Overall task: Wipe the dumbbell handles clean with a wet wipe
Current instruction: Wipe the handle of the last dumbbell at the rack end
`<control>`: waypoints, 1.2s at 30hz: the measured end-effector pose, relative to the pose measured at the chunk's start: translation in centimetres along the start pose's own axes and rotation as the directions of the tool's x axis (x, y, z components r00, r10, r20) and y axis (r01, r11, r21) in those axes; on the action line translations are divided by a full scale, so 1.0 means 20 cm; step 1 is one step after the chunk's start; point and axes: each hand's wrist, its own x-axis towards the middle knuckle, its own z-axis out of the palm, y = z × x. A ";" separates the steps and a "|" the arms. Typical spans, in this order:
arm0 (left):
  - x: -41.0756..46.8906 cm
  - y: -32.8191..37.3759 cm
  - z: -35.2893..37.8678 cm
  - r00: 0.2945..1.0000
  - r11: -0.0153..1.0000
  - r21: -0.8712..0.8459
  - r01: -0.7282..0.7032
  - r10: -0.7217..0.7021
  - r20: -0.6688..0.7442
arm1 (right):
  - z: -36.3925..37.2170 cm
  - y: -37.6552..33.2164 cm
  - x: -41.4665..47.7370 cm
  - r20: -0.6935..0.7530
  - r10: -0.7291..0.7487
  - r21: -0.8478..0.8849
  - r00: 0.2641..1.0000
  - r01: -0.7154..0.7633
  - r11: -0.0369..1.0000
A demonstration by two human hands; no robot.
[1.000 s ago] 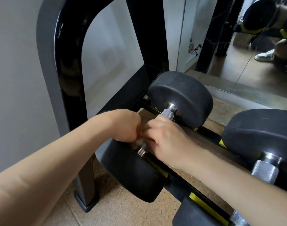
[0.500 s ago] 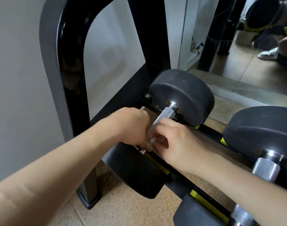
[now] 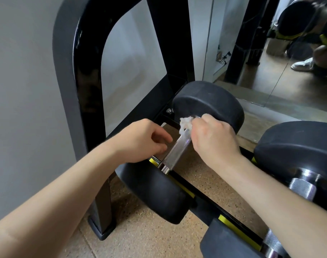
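One black rack (image 3: 80,90) fills the left and far side of the scene; three dumbbells rest on it, the left dumbbell (image 3: 207,101) seen whole, the right dumbbell (image 3: 296,146) and the lower dumbbell (image 3: 231,244) at the near right only in part; three knurled handles, then, and the wiping looks to be on the first of them; the left handle (image 3: 177,149) lies bare along most of its length; two hands are at it; the right hand (image 3: 212,136) pinches the one wet wipe (image 3: 186,122), bunched at the handle's far end by the far head; the left hand (image 3: 146,140) sits just beside the handle, fingers loosely curled with nothing in them; whether it touches the metal I cannot tell. Next, I judge, the wipe must be drawn toward the near end, wrapped around the bar; two handles look untouched.
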 end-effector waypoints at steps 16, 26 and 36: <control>0.30 0.11 0.10 0.971 0.977 0.141 -0.160 0.181 -0.157 | -0.01 0.03 -0.05 0.077 -0.066 -0.111 0.995 0.074 0.991; 0.32 0.15 0.04 0.943 0.953 0.220 -0.209 0.256 -0.214 | -0.08 -0.05 0.01 0.121 0.029 -0.142 0.992 -0.012 0.990; 0.38 0.19 0.06 0.966 0.951 0.183 -0.248 0.257 -0.025 | -0.12 0.08 -0.14 0.231 0.017 -0.159 0.973 0.020 0.987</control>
